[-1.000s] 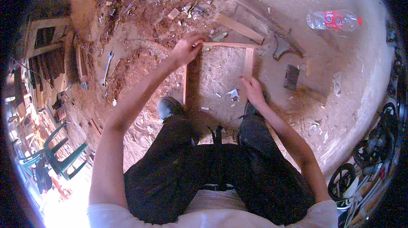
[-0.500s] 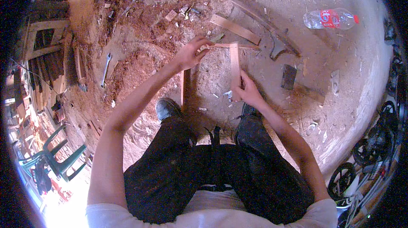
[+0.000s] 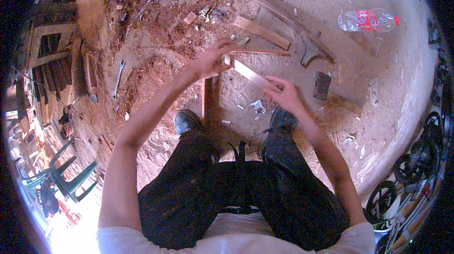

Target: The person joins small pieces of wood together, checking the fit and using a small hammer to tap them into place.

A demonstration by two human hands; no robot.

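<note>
My right hand (image 3: 283,94) is closed round the lower end of a short flat wooden strip (image 3: 250,73), which slants up to the left. Its upper end comes close to the fingers of my left hand (image 3: 213,60). Those fingers curl at the left end of a thin reddish wooden strip (image 3: 265,51) reaching to the right; the grip is partly blurred. Below the left hand, another reddish strip (image 3: 204,100) runs down toward my left shoe (image 3: 187,122). Whether the two reddish strips are joined cannot be seen, as the hand covers that corner.
Beyond my hands lie a loose wooden slat (image 3: 261,32), a long dark wooden bar (image 3: 293,22) with a curved piece, and a plastic bottle (image 3: 366,21). A dark block (image 3: 322,85) lies right, a wrench (image 3: 118,79) left. A green chair (image 3: 71,178) stands far left.
My right hand has turned the short strip from upright to a slant, bringing its upper end left toward my left hand. My left hand has shifted only slightly.
</note>
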